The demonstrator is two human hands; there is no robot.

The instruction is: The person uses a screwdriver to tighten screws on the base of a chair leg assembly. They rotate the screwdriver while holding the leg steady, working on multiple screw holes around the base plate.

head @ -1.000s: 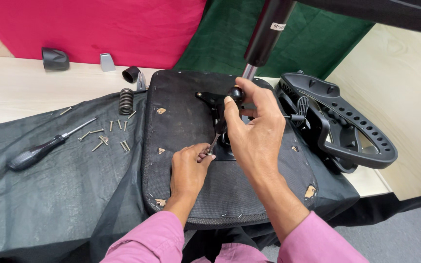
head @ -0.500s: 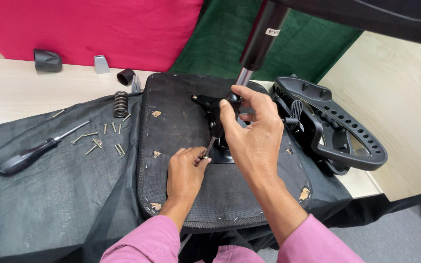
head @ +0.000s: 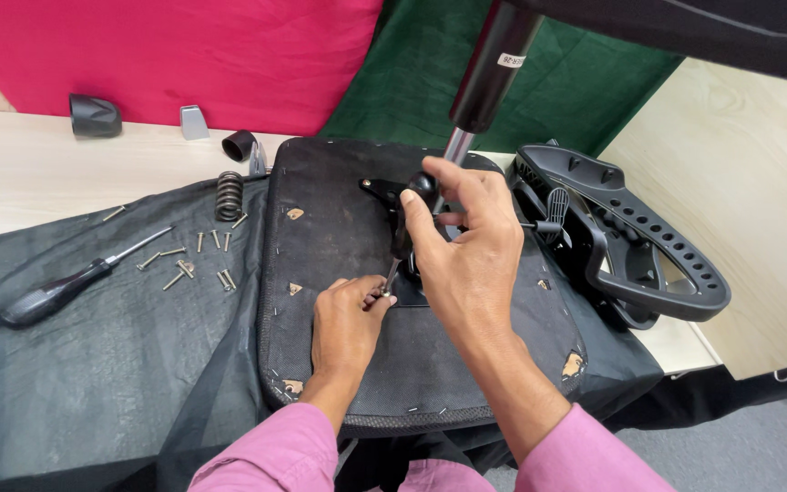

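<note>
An upturned black chair seat point(head: 339, 219) lies on the table, underside up. My right hand point(head: 466, 246) grips the round black handle of a screwdriver point(head: 423, 186) held upright over the black metal mechanism plate point(head: 377, 189). My left hand point(head: 346, 319) pinches the screwdriver's thin shaft low down near its tip, by a screw on the seat. A chrome and black gas cylinder point(head: 485, 77) rises from the mechanism behind my right hand. The plate's middle is hidden by my right hand.
A black armrest frame point(head: 635, 246) lies right of the seat. On the dark cloth point(head: 75, 383) to the left lie a second black-handled screwdriver point(head: 56, 292), several loose screws point(head: 198, 260) and a coil spring point(head: 229, 194). Small black and grey parts point(head: 95, 116) sit by the red backdrop.
The view has shifted slightly. My right hand has turned a little on the screwdriver handle; my left hand stays at the shaft's lower end.
</note>
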